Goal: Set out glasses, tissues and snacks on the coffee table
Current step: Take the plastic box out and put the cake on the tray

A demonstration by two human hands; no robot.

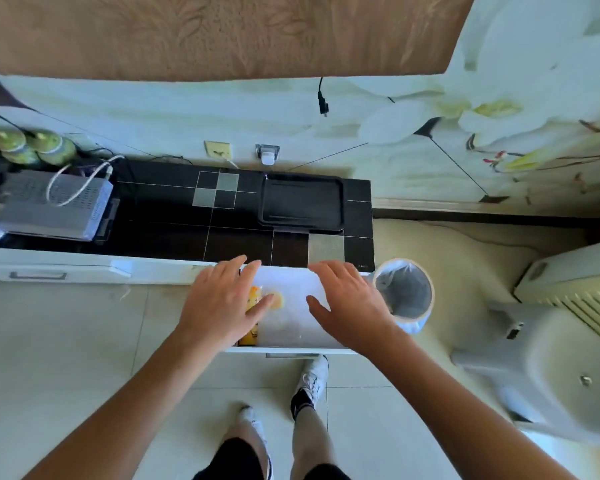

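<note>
A white drawer (291, 348) stands pulled out from the low cabinet below me. Inside it lies a yellow-orange snack packet (252, 332), partly hidden under my left hand (219, 306). That hand hovers over the drawer's left side with fingers spread and straight. My right hand (347, 306) hovers over the drawer's right side, also with straight fingers, holding nothing. A black tray (302, 200) lies on the cabinet's black tiled top (174, 216). No glasses or tissues are visible.
A small bin with a plastic liner (404, 294) stands right of the drawer. A grey set-top box (49, 206) with a white cable and two green bottles (35, 147) sit at the cabinet's left. A white appliance (551, 358) stands at right. My feet are on the tiled floor.
</note>
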